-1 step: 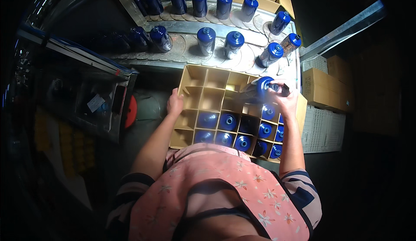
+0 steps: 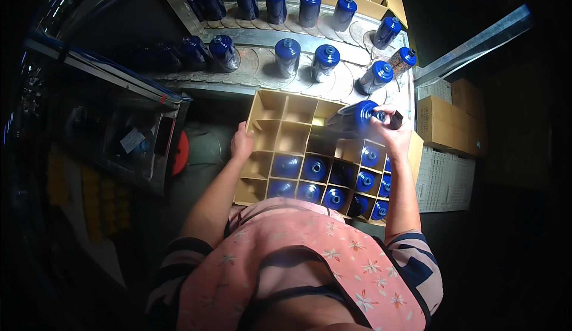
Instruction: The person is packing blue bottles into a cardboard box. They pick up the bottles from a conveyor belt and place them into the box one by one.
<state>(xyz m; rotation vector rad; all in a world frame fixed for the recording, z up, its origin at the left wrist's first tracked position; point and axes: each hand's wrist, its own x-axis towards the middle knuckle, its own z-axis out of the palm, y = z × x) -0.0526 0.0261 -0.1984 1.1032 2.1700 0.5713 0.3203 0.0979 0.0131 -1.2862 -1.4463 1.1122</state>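
Observation:
My right hand (image 2: 393, 130) grips a blue bottle (image 2: 360, 115) near its neck. The bottle lies tilted over the far part of a divided cardboard box (image 2: 257, 182), its base pointing left. A small dark piece (image 2: 397, 118) shows at my right fingers; its kind is unclear. On the box's left wall, my left hand (image 2: 242, 143) has its fingers curled over the edge. Blue bottles such as this one (image 2: 314, 167) stand in several near and right compartments, while several far left compartments hold nothing. The bottle's underside is hidden.
Beyond the box curves a plated conveyor (image 2: 256, 72) carrying two rows of upright blue bottles (image 2: 326, 60). Another divided carton (image 2: 390, 0) stands behind it. Metal bars rise at both sides. Closed cartons (image 2: 447, 119) and a pale crate (image 2: 444, 179) are at right, a red round object (image 2: 180, 152) at left.
The bottle in my right hand has shifted slightly upward in the picture. My left hand stays on the box, and the whole view has moved a little.

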